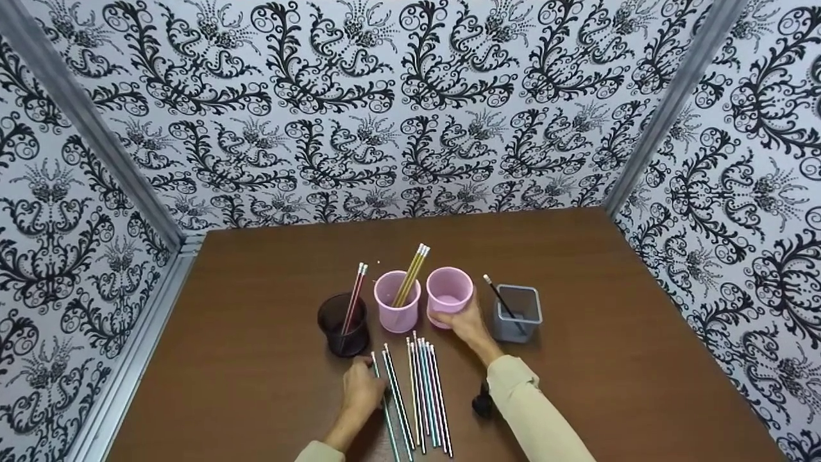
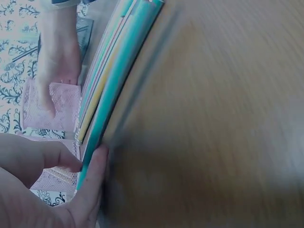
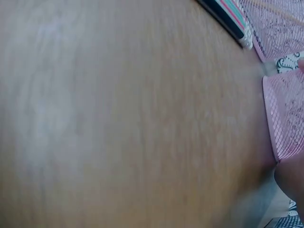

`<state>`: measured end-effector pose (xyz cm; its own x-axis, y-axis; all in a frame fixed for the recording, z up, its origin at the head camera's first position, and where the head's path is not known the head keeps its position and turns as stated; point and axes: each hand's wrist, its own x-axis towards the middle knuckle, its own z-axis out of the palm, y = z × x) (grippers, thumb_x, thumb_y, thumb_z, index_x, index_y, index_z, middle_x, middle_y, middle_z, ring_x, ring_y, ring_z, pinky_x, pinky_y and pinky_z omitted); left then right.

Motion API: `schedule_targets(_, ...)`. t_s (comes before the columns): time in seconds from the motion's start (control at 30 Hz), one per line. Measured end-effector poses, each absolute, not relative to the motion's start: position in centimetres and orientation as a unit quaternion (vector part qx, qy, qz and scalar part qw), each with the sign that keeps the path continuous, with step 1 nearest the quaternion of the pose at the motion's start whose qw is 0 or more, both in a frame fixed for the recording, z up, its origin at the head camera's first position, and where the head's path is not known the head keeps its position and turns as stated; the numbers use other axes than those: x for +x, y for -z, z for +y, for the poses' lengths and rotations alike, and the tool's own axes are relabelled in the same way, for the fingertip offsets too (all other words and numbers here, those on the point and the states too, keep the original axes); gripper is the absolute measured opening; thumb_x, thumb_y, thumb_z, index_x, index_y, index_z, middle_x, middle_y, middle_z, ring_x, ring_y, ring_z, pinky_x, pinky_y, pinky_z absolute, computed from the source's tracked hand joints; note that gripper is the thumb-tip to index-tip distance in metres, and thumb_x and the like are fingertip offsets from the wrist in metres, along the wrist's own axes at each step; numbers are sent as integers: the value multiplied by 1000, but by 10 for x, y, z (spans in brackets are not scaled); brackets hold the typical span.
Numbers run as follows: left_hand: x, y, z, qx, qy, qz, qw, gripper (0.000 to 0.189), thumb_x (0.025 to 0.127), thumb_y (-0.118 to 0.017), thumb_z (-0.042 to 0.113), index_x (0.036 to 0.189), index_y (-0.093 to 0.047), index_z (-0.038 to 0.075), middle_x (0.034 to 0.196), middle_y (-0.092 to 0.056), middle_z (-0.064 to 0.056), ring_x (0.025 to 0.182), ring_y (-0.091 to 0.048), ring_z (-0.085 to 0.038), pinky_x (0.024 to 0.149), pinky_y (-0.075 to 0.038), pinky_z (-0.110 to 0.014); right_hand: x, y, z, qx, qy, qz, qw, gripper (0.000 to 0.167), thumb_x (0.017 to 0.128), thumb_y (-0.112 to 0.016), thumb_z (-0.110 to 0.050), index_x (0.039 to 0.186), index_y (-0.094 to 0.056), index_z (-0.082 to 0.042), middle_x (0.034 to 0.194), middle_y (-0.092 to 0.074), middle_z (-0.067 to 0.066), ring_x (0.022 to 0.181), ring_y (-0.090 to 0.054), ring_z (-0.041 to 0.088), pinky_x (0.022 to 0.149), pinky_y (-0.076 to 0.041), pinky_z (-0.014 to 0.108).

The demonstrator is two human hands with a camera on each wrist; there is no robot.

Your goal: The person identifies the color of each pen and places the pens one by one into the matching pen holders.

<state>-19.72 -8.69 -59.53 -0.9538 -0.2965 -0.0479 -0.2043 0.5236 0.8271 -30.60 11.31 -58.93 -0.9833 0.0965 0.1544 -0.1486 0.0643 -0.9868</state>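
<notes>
Green pencil (image 2: 115, 95) is pinched near its far end by the left hand (image 1: 363, 388), thumb on one side and a finger on the other, as shown in the left wrist view. It is seen along the left edge of a row of pencils (image 1: 429, 398) spread on the tabletop (image 1: 256, 321), just in front of the black cup (image 1: 346, 350). Whether it is raised at all cannot be made out.

The right pink cup (image 1: 449, 282) is held at its lower right by the right hand (image 1: 466, 321): the thumb is laid across the front, and the other fingers are partly hidden by the cup. No pencil is seen inside. The left pink cup (image 1: 397, 321) is placed just beside it, and yellow pencils (image 1: 410, 276) are held in it. Red pencils (image 1: 354, 298) are stood in the black cup, a black pencil (image 1: 500, 295) in the grey cup (image 1: 513, 330).

The step in hand is judged to be the picking up of the green pencil while the right pink cup is steadied. For the next move, a firm pinch and a lift clear of the neighbouring pencils seem to be called for.

The left hand is held low, its back turned upward; the right arm is stretched forward and inward, between the row and the grey cup.
</notes>
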Motion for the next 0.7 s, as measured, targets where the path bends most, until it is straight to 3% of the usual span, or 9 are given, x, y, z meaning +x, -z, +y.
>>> schedule_targets(0.17, -202, 573, -90, 121, 443, -887, 41, 39, 72, -74, 2, 108, -66, -9, 86, -71, -16, 83, -66, -28, 80, -56, -44, -308, 596, 119, 44, -704, -707, 52, 91, 66, -78, 13, 143, -29, 12, 138, -43, 41, 131, -41, 56, 119, -27, 60)
schedule_targets(0.33, -208, 548, -85, 65, 436, -896, 44, 40, 72, -75, 5, 110, -66, -7, 81, -70, -11, 80, -63, -24, 80, -54, -41, -309, 600, 123, 65, -726, -684, 33, 93, 64, -75, 16, 144, -30, 10, 139, -42, 40, 131, -39, 56, 119, -25, 60)
schedule_targets(0.43, -211, 536, -81, 31, 441, -897, 24, 39, 75, -74, 5, 112, -66, -6, 79, -67, -9, 76, -62, -21, 72, -55, -38, -310, 601, 124, 71, -726, -683, 30, 90, 65, -76, 16, 143, -31, 10, 139, -43, 40, 131, -40, 55, 119, -26, 59)
schedule_targets(0.57, -217, 524, -77, -12, 426, -904, -5, 24, 78, -72, 6, 100, -70, -3, 72, -56, -2, 68, -54, -16, 62, -49, -32, -308, 603, 124, 75, -720, -690, 32, 86, 66, -76, 16, 141, -34, 12, 136, -46, 38, 129, -43, 53, 117, -29, 57)
schedule_targets(0.7, -228, 511, -74, -40, 406, -913, -4, 14, 77, -72, 7, 90, -70, 1, 68, -51, 2, 65, -49, -16, 62, -45, -33, -306, 602, 123, 69, -712, -698, 34, 84, 66, -77, 14, 140, -35, 13, 135, -47, 38, 128, -44, 52, 116, -31, 52)
